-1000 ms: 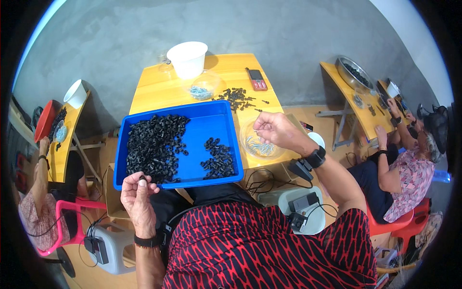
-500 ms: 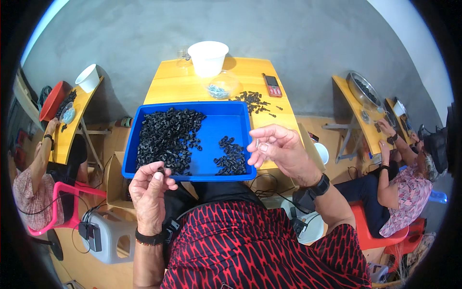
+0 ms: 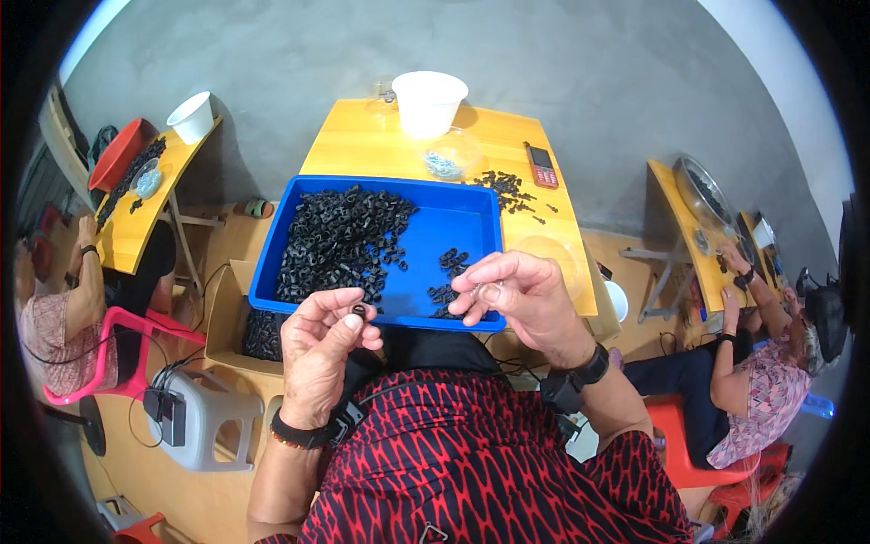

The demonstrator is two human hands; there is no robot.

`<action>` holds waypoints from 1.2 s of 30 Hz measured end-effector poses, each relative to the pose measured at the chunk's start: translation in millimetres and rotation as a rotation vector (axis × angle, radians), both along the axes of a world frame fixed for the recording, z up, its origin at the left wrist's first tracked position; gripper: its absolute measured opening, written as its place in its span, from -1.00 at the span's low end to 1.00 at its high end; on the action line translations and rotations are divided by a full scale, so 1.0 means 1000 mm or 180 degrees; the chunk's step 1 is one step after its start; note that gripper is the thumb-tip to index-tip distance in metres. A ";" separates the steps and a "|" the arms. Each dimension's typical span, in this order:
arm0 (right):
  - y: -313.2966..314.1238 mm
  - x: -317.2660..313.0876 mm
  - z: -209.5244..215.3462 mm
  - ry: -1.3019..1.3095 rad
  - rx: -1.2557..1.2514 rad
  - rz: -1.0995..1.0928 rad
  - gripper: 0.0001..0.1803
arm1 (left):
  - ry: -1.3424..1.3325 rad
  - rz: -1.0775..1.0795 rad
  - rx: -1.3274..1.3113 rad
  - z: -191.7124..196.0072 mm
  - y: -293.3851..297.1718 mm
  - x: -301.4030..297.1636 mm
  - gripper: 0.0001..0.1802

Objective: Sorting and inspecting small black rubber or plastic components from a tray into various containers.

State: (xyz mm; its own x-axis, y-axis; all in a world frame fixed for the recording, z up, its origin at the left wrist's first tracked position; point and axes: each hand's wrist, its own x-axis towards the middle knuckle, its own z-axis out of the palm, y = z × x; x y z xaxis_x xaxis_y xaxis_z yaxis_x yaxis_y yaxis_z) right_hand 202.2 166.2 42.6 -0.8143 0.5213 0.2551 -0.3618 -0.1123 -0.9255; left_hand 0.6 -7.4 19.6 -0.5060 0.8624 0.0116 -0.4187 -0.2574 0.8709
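My left hand (image 3: 319,349) is closed in a pinch on a small black ring-shaped plastic part (image 3: 359,310), just off the tray's near edge. My right hand (image 3: 527,304) pinches a small silvery screw (image 3: 478,289) between thumb and forefinger, over the tray's near right corner. The two hands are apart. Beneath them, the blue tray (image 3: 444,213) holds a big heap of black plastic parts (image 3: 340,240) on its left side. A smaller group of black parts (image 3: 452,260) lies at its right, partly hidden by my right hand.
Beyond the tray on the yellow table (image 3: 340,140) stand a white bucket (image 3: 430,104) and a clear bowl of screws (image 3: 443,164). Loose black pieces (image 3: 507,190) lie near a red phone (image 3: 541,167). An open carton (image 3: 227,313) sits below. People work at tables on both sides.
The view has shifted, so the table sits farther right. My hands have come closer together, and the ring-shaped part in my left fingers shows more clearly. Both hands keep their pinch.
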 end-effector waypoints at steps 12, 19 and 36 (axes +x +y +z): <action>-0.024 -0.025 0.003 0.0057 0.0874 -0.0154 -0.85 | 0.0136 -0.0281 0.0009 0.002 -0.004 0.004 -0.80; -0.034 -0.038 0.002 -0.0110 0.1051 -0.0116 -0.81 | 0.0186 -0.0321 0.0035 0.004 -0.003 0.008 -0.81; -0.040 -0.054 -0.004 -0.0287 0.1948 -0.0475 -0.80 | 0.0081 -0.0357 0.0038 0.006 -0.002 0.008 -0.87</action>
